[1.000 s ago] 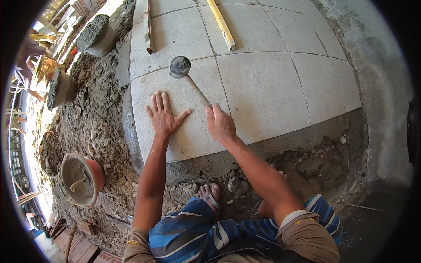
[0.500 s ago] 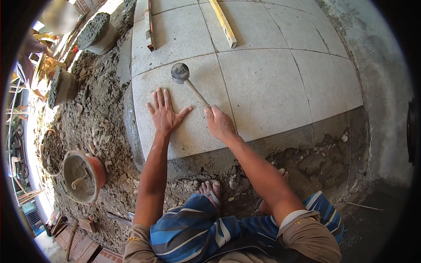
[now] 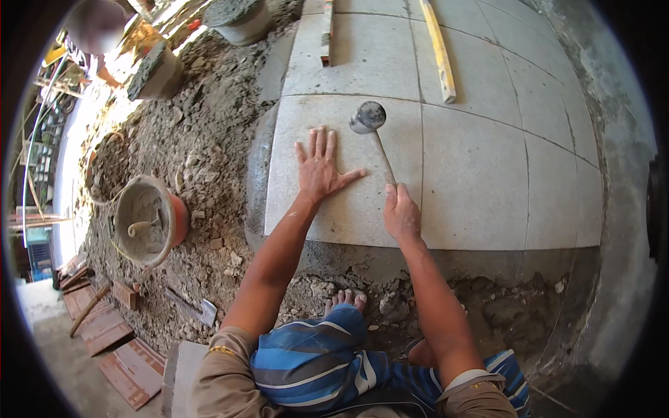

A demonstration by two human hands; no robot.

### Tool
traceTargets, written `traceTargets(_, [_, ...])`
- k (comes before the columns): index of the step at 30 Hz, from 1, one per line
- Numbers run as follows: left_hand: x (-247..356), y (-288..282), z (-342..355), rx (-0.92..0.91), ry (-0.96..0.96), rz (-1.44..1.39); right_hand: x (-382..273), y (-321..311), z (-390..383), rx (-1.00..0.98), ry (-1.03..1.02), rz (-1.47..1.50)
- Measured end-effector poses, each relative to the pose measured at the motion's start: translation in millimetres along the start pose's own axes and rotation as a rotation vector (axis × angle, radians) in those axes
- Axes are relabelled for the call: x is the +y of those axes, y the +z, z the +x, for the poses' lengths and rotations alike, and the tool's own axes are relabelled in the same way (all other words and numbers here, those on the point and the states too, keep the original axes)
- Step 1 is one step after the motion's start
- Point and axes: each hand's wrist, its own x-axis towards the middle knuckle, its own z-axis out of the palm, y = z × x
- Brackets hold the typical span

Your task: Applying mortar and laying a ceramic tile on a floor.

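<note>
Comparing with half a second ago: the view has swung toward the person's left, so the paved floor (image 3: 474, 174) sits further right and more of the reddish-brown slabs (image 3: 132, 369) shows at lower left. Left hand (image 3: 319, 177): flat, fingers spread, on the pale corner tile (image 3: 348, 216), at about the same spot as before. Right hand (image 3: 403, 212): closed around the end of the handle of the mallet (image 3: 370, 122), as before. Gap between left fingertips and the mallet's dark head looks slightly wider. Mallet position: head over the tile's far half, to the right of the left fingers and beyond the right fist; I cannot tell whether it touches. Yellow level (image 3: 439, 52) lies past the mallet, on neighbouring tiles; bucket (image 3: 180, 217) stands on rubble at left.
</note>
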Motion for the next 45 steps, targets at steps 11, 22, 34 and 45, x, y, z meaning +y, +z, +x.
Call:
traceTargets(11, [-3,3,-2,-0.009,-0.007,-0.056,-4,6,-5,0.067,-0.014,-0.054])
traceTargets(22, [3,-1,1,-0.026,-0.004,-0.023,-4,0,-9,0.076,-0.058,0.028])
traceTargets(34, [3,0,3,-0.097,-0.006,0.032,14,-17,-10,0.094,-0.044,-0.113])
traceTargets(45, [-2,13,0,-0.065,0.015,0.075,17,-109,9,0.314,-0.326,0.167])
